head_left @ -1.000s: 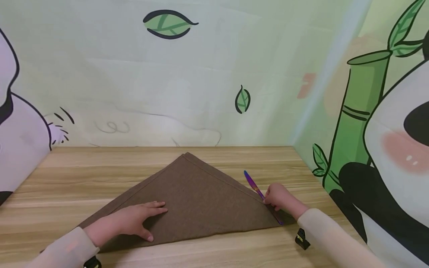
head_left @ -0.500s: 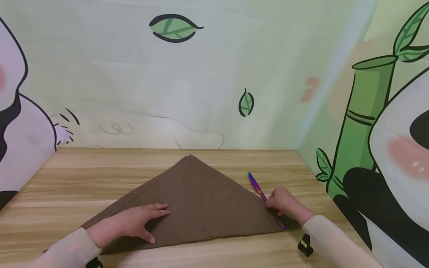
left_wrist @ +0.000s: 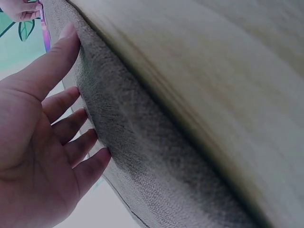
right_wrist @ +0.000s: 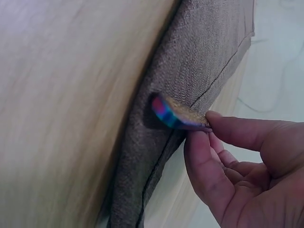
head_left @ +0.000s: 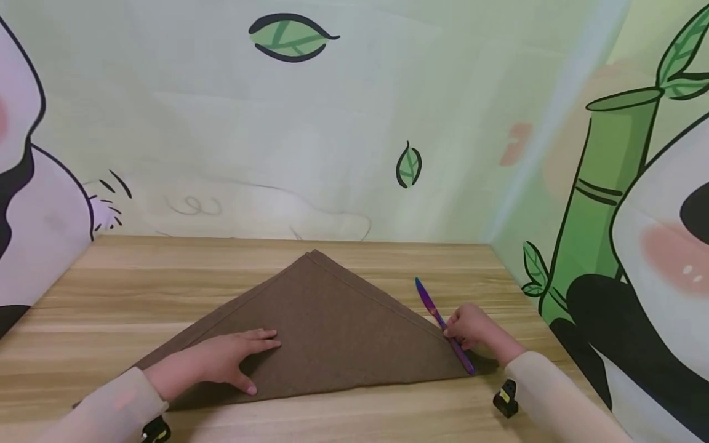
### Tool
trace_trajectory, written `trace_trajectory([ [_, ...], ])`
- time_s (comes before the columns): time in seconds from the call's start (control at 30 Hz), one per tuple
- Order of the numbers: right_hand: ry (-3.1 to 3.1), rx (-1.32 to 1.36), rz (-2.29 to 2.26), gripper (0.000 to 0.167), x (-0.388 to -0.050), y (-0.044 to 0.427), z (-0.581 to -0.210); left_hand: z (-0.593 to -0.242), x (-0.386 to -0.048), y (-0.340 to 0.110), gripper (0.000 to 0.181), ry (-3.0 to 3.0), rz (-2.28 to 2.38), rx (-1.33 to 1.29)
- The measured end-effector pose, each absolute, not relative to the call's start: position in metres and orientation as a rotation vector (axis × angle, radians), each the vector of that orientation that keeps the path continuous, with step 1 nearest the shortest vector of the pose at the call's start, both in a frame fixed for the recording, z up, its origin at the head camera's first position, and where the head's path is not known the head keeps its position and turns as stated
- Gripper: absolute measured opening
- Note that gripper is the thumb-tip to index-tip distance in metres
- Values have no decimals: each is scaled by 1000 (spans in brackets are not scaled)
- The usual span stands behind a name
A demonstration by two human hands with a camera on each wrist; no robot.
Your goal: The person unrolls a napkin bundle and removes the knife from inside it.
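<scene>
A brown cloth (head_left: 332, 332), folded into a triangle with stitched hems, lies on the wooden table with its peak pointing away. My left hand (head_left: 221, 360) rests on the cloth's left part, fingers spread; the left wrist view shows its fingertips touching the fabric (left_wrist: 128, 109). Between thumb and forefinger, my right hand (head_left: 473, 329) pinches a shiny purple-blue table knife (head_left: 428, 299). The knife slants over the cloth's right corner, its blade pointing away and its handle end (right_wrist: 164, 111) toward the near edge. In the right wrist view the blade is hidden behind the fingers.
The wooden table (head_left: 166, 264) meets a pale green printed wall sheet (head_left: 310, 141) at the back. Panda and bamboo drawings (head_left: 615, 178) cover the right side. Black devices sit at both wrists, one (head_left: 505, 399) below the right sleeve.
The knife's handle has come up into fuller view over the cloth's corner, as the right hand turns slightly. The left hand stays on the cloth; the head view has shifted a little.
</scene>
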State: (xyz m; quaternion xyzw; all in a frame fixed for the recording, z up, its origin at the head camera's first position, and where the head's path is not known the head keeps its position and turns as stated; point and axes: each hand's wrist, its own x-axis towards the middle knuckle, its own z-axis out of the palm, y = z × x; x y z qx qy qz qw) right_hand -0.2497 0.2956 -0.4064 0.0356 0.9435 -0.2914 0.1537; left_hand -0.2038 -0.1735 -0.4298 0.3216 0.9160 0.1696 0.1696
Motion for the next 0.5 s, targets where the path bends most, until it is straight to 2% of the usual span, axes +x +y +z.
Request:
trace_trajectory([
  [0.5,2540,108,-1092,11,-250,290,-405,-429,-205,-174,84,2589,482,909],
])
